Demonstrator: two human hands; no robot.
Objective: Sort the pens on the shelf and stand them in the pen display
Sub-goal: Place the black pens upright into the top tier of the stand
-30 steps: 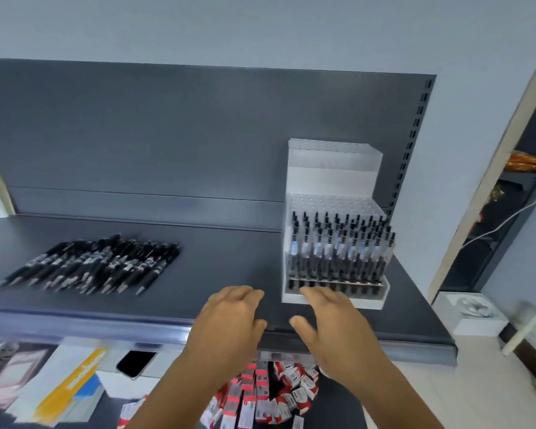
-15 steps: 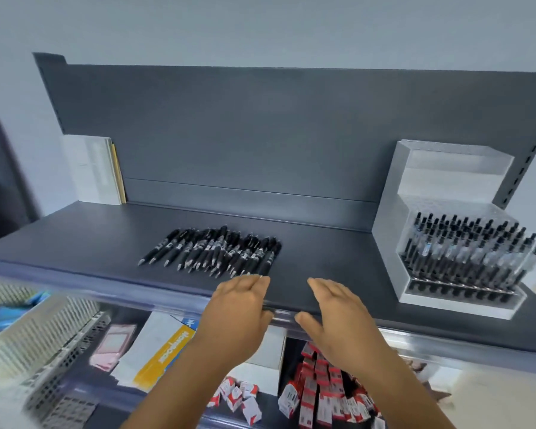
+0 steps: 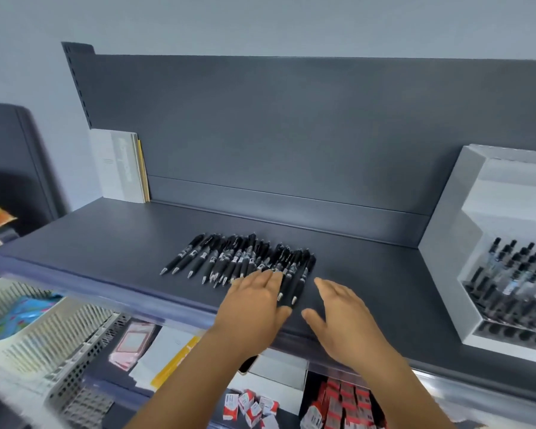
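Head view only. Pens (image 3: 242, 261) are lying loose in a fanned row on the dark shelf (image 3: 106, 239), mid-shelf, tips pointing toward the front edge, barrels overlapping in places. Count not readable.

Left hand (image 3: 254, 301) is reaching in palm down with fingers extended, relaxed and flat, gripping nothing; its fingertips are overlapping the right end of the pen row, though actual contact cannot be told from this angle. Two pens at that end are showing just past its fingers.

Right hand (image 3: 341, 317) is hovering over bare shelf just right of the row, fingers straight and slightly spread, thumb out, holding nothing and apart from the pens.

Pen display (image 3: 477, 243), a white stepped block, is sitting at the right end of the shelf, partly cut off by the frame edge; black pens are standing upright in its lower rows.

White booklets (image 3: 121, 165) are leaning against the back panel at the shelf's left end. Lower shelf is showing a perforated basket (image 3: 44, 345), paper packs, and small red-and-white boxes (image 3: 347, 404).
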